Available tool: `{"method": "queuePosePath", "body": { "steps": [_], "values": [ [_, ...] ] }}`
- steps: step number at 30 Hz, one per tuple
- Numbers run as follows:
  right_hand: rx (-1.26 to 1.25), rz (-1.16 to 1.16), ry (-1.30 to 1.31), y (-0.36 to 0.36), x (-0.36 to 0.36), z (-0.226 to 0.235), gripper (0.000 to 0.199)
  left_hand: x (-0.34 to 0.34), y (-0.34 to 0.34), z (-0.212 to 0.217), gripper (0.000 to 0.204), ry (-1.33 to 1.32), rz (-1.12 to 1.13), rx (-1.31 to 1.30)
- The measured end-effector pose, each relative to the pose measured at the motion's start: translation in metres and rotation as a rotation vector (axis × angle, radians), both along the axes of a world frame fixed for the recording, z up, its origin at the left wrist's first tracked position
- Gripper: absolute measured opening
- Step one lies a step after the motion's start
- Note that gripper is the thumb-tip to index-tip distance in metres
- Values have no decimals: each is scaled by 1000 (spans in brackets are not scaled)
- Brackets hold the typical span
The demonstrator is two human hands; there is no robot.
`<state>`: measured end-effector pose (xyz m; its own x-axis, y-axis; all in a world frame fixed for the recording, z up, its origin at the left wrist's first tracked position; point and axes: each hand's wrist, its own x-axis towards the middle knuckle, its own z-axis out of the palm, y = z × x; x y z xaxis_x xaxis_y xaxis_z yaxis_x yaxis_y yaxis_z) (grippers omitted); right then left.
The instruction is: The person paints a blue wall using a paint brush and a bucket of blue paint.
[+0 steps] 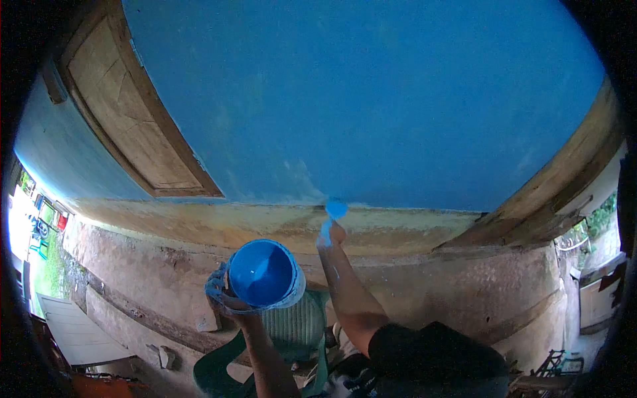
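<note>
Against one blue wall point(371, 99), right hand point(330, 237) grips one brush point(334, 211); left hand point(222, 292) clasps one paint bucket point(265, 273).

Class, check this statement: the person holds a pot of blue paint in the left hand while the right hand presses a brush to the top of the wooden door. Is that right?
Not quite. The left hand does hold the pot of blue paint, but the right hand presses the brush to the lower edge of the blue wall, not the wooden door, which stands well to the left. The head view shows this.

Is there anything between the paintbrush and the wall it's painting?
Nothing visible. The right hand holds the brush with its tip at the lower edge of the blue wall; the paint pot sits lower left.
</note>
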<state>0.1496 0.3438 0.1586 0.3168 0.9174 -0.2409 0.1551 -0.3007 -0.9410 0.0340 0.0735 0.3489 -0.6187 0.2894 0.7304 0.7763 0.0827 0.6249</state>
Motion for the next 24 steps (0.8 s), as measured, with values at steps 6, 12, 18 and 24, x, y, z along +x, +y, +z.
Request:
{"method": "queuePosePath", "body": {
  "steps": [6,12,18,24],
  "values": [
    [761,20,-603,-16,-21,66,37,-3,5,8,39,-346,-208,410],
    [342,171,-327,-35,18,41,20,-8,3,-3,41,-217,-221,432],
    [282,68,56,-29,-3,121,17,-8,4,0,35,-309,-335,406],
    [755,201,577,-4,3,211,28,3,5,4,43,3,32,42]
  ]
}}
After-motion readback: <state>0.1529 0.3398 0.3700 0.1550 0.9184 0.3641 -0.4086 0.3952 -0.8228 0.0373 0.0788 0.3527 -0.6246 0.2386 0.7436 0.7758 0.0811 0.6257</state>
